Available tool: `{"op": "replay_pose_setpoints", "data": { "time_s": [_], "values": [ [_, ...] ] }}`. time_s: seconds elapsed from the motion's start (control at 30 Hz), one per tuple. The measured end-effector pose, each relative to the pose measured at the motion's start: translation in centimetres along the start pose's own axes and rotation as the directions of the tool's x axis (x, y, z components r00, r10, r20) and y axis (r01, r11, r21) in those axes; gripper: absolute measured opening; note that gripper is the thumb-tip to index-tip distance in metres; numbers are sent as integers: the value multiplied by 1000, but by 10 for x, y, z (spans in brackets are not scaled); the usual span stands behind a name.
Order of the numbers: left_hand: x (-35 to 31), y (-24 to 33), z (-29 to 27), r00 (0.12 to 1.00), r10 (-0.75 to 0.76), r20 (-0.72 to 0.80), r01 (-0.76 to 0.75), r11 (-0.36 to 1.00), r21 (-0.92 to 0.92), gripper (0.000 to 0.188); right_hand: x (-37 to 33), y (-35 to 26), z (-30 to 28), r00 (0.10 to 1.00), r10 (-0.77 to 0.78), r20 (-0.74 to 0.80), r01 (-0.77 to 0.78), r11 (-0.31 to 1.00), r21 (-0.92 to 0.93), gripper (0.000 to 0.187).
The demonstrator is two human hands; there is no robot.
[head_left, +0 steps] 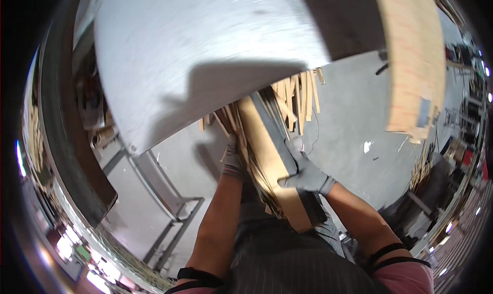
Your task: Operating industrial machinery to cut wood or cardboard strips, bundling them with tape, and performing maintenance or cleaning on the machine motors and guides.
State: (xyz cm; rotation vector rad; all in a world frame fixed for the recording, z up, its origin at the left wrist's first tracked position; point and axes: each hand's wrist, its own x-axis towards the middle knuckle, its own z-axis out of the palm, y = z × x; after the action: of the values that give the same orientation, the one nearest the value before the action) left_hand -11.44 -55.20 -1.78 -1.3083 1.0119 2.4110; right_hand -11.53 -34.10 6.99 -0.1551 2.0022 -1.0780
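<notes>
**Two gloved hands on a bundle of wood strips**

Grey concrete floor (354, 119) fills the middle of the view, with a wide pale sheet-metal surface (195, 47) curving across the top and casting a dark shadow along its lower edge.

Both hands wear grey gloves. The left hand (232, 158) is pressed against the left side of a bundle of thin wooden strips (267, 155), its fingers curled into the loose slats there. The right hand (304, 172) lies over the right edge of the same bundle, fingers spread and wrapped on a flat brown board with a dark grey edge that sits on top of the strips. The two hands are apart, one on each flank, with the bundle clamped between them.

That bundle runs from the person's waist up and away, its lower end against a dark striped apron (287, 263) and its far end fanning out into separate pale slats (300, 96) just under the metal sheet's edge.

Further out, a grey metal frame (169, 201) stands on the floor at lower left, beside a dark curved beam (67, 140). At upper right a tall light wooden panel (416, 58) leans, with cluttered workshop stock blurred beyond it.
</notes>
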Motion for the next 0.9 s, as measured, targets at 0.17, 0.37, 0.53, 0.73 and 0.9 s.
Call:
{"op": "replay_pose_setpoints", "data": {
  "time_s": [0.17, 0.37, 0.53, 0.73, 0.9],
  "values": [
    [21, 24, 59, 974, 79, 214, -111, 983, 145, 53, -61, 9, -29, 993, 10, -115, -22, 995, -97, 109],
    [-9, 59, 90, 867, -96, 489, 25, 988, 150, 55, -65, 48, -43, 919, -238, -313, 296, 942, 155, 104],
    [73, 124, 113, 870, 94, 484, -280, 902, 328, 48, 23, 60, -59, 885, -262, -385, 331, 936, 122, 99],
    [185, 66, 156, 946, 274, -174, -62, 679, 731, 46, 193, 95, -67, 935, -97, -342, 147, 981, 126, 92],
    [287, 48, 77, 534, 325, 780, -585, -525, 619, 43, 224, 210, -35, 812, -82, -578, 306, 903, 301, 76]
  ]
}}
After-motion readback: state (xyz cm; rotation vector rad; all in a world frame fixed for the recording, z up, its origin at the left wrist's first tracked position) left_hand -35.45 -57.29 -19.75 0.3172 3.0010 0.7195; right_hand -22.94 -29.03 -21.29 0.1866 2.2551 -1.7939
